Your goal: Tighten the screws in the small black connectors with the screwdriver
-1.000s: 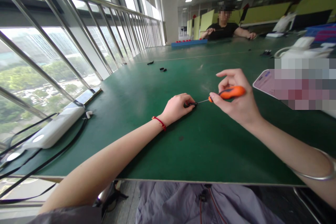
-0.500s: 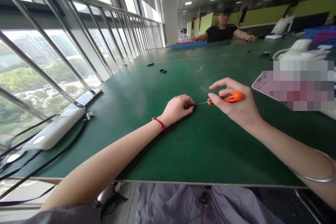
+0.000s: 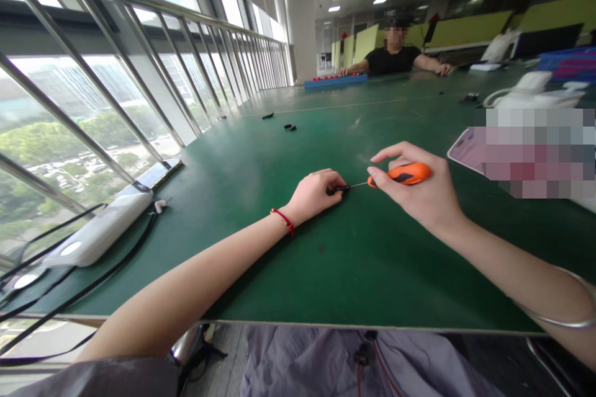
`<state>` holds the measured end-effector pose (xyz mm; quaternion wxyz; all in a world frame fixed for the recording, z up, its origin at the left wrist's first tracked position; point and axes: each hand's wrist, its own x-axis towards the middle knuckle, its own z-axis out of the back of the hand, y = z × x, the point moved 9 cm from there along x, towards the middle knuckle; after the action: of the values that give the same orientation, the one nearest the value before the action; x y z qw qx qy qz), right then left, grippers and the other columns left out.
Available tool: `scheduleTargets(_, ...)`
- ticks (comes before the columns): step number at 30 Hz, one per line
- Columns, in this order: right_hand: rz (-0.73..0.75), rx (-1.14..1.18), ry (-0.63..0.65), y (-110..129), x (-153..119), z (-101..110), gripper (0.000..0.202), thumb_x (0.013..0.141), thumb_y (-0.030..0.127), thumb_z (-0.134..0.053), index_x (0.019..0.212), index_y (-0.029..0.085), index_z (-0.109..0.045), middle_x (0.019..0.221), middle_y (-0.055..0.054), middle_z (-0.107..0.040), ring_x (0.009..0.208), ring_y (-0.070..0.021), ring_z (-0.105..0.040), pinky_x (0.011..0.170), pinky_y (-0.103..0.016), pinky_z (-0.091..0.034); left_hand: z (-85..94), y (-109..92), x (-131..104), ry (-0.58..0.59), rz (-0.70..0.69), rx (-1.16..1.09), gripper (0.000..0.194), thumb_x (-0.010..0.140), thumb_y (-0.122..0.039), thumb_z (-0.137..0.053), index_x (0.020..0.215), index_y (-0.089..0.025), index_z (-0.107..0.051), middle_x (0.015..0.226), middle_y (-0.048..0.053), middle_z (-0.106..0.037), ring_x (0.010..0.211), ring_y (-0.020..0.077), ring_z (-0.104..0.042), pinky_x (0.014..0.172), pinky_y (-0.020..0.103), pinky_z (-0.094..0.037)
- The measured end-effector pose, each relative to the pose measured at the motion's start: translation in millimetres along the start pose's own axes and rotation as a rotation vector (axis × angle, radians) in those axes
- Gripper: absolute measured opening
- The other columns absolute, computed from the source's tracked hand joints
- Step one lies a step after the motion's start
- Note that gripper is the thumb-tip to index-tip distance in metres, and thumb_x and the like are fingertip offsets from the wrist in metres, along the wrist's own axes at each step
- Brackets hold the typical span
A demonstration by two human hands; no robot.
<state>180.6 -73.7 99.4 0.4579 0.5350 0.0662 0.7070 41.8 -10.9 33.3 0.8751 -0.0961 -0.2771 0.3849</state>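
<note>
Near the middle of the green table, my left hand is closed on a small black part, pinched between thumb and fingers. Most of that part is hidden by the fingers, so its kind does not show. My right hand holds an orange and black screwdriver by its handle, between thumb and fingers, with the index finger lifted off. The thin shaft points left and its tip meets the black part.
Small black pieces lie farther back. A white power strip with black cables runs along the railing. To the right are a pink-screened phone and a white object. A person sits opposite beside a blue tray.
The screwdriver handle has turned slightly in my right hand, showing its orange and black areas differently. My left hand and the black part stay in place.
</note>
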Motion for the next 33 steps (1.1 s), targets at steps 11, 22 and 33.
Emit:
scheduleTargets(11,-0.031,-0.007,0.045,-1.2,0.8,-3.0,0.012,0.071,0.029,-0.065,0.079,0.023,-0.058,0.054,0.004,-0.050,0.049,-0.0136,-0.050,0.053,-0.029,-0.039,-0.2,-1.1,0.2,0.008,0.004,-0.001,0.018,0.074,-0.017,-0.055,0.088,-0.019,-0.065,0.089,0.001,-0.065,0.079,0.0142,-0.061,0.070,0.024,-0.050)
scheduleTargets(22,-0.018,0.003,0.069,-1.8,1.1,-5.3,0.019,0.072,0.033,-0.065,0.087,0.023,-0.057,0.052,0.005,-0.045,0.048,-0.0140,-0.048,0.055,-0.030,-0.040,-0.7,0.1,0.1,0.001,-0.007,-0.014,0.018,0.075,-0.018,-0.054,0.089,-0.018,-0.065,0.088,0.001,-0.064,0.079,0.0137,-0.060,0.070,0.024,-0.049)
scheduleTargets(33,0.018,0.012,0.042,0.3,1.9,-2.3,0.022,0.072,0.031,-0.065,0.091,0.023,-0.056,0.052,0.006,-0.046,0.047,-0.0132,-0.047,0.054,-0.028,-0.041,-0.7,-0.8,0.2,0.015,0.008,-0.001,0.018,0.075,-0.017,-0.054,0.089,-0.018,-0.065,0.089,0.002,-0.064,0.079,0.0140,-0.060,0.071,0.024,-0.049)
